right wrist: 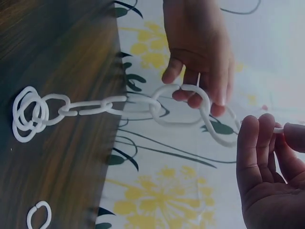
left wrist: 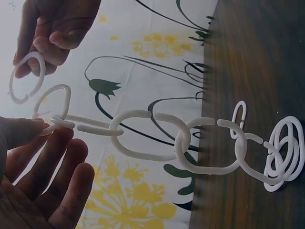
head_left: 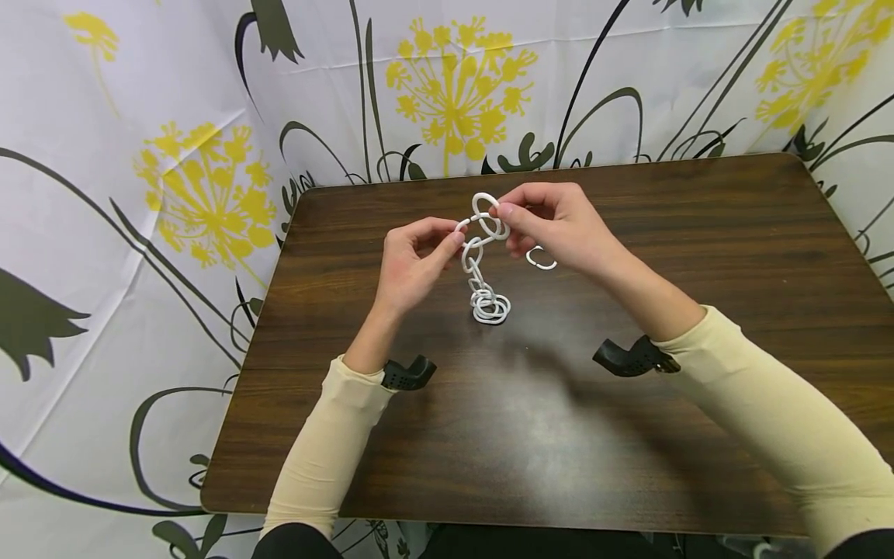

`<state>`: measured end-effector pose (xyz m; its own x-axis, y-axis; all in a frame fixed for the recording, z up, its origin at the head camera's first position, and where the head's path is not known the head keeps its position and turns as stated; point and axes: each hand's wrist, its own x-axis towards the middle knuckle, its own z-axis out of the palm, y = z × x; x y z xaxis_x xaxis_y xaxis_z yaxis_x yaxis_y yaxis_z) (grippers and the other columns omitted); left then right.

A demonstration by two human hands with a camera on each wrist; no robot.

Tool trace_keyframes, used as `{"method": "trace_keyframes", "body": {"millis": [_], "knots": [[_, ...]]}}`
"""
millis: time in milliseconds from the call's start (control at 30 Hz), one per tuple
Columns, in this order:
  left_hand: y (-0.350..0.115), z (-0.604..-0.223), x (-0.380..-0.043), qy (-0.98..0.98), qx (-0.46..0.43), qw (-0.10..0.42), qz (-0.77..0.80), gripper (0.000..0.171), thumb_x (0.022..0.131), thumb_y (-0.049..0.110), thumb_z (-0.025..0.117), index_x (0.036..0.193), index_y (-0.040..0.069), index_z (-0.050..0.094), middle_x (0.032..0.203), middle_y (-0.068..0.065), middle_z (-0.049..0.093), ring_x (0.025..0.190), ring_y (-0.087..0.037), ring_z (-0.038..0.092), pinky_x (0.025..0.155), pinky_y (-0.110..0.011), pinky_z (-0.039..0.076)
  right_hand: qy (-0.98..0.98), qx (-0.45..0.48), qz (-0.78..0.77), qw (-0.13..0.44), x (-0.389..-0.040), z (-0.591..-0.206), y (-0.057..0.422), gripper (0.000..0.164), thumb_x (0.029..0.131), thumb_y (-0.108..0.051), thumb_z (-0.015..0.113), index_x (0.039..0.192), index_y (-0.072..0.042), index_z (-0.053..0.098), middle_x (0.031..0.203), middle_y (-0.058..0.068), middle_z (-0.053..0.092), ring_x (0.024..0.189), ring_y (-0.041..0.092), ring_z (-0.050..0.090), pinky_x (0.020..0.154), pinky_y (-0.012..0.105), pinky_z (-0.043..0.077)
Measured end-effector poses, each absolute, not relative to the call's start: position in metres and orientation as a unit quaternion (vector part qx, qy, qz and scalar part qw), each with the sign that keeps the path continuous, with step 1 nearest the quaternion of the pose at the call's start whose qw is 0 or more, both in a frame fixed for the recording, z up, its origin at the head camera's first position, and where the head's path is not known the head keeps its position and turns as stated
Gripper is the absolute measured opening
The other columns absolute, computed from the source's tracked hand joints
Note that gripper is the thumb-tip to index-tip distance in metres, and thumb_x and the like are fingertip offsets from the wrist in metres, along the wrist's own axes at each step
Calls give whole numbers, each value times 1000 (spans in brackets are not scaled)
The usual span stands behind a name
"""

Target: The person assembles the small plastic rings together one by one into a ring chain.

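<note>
A chain of white plastic C-shaped links runs from my left hand down to the table. Left thumb and fingertips pinch its upper end. The lowest links lie heaped in a small pile on the wood. My right hand pinches a single white link between thumb and fingers, raised close beside the chain's top. In the head view this link overlaps the top links of the chain; the left wrist view shows it apart from them, with a small gap in its ring.
One more loose white link lies on the dark wooden table, below and behind the right hand. A white cloth with yellow and grey flower prints hangs behind the table and at its left side.
</note>
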<state>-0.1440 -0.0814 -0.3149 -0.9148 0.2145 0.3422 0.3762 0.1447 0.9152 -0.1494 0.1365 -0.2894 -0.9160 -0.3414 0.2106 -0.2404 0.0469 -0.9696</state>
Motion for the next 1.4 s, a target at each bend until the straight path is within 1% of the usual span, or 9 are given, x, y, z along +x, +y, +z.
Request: {"method": "trace_keyframes", "body": {"millis": [167,400,567,667,767,900,1133,1267,1400], "knots": [[-82,-316,-144,-757,-195,63,-621,16,91,-2,66,100,-14,68,87,-27,68,71,-11,66,59,-21,55,737,-208,-642,40,-148,-292,129,20,96,-13,64,100,6,68,69,15,63,60,22,63,59,36,58],[-82,-316,-143,-761,-211,77,-609,13,90,-3,66,98,-13,69,84,-27,68,74,-39,65,59,-23,55,739,-212,-638,46,-147,-294,121,19,95,-12,66,100,6,68,71,15,63,61,23,62,60,35,59],[-82,-315,-142,-761,-226,88,-601,13,90,-4,66,98,-14,69,83,-27,68,72,-39,65,59,-20,54,744,-214,-632,44,-148,-295,118,16,95,-10,65,99,4,69,75,13,65,61,23,62,59,35,59],[-82,-314,-141,-761,-232,91,-600,13,90,-5,66,98,-15,68,83,-27,68,73,-44,64,58,-20,53,747,-215,-628,43,-148,-295,117,15,95,-10,65,98,4,69,76,15,65,61,23,62,59,35,59],[-81,-313,-141,-766,-231,95,-592,12,89,-5,66,98,-14,69,83,-26,68,72,-37,66,58,-20,52,750,-216,-624,41,-149,-295,118,15,95,-11,65,98,4,69,75,18,65,61,24,63,59,35,59],[-80,-311,-141,-776,-230,102,-578,12,89,-4,67,97,-12,70,82,-25,68,69,-19,64,58,-20,51,753,-213,-622,39,-150,-297,118,15,95,-10,65,98,4,69,74,19,64,61,24,63,59,35,59],[-80,-310,-141,-776,-230,100,-579,11,88,-4,68,96,-12,70,81,-26,68,68,-22,65,57,-20,50,754,-199,-626,30,-153,-299,121,18,95,-12,64,103,5,68,75,17,65,62,23,64,60,34,59],[-80,-311,-142,-772,-232,98,-583,11,88,-5,67,96,-13,70,81,-26,68,67,-10,63,57,-20,50,760,-186,-622,18,-154,-300,125,18,96,-12,63,102,4,66,76,18,65,62,23,65,61,33,58],[-80,-312,-143,-770,-228,96,-588,12,88,-6,67,96,-14,69,81,-27,67,67,-7,62,58,-20,51,765,-175,-620,5,-157,-301,128,17,97,-13,62,102,4,65,78,17,64,65,23,63,60,32,58]]}}
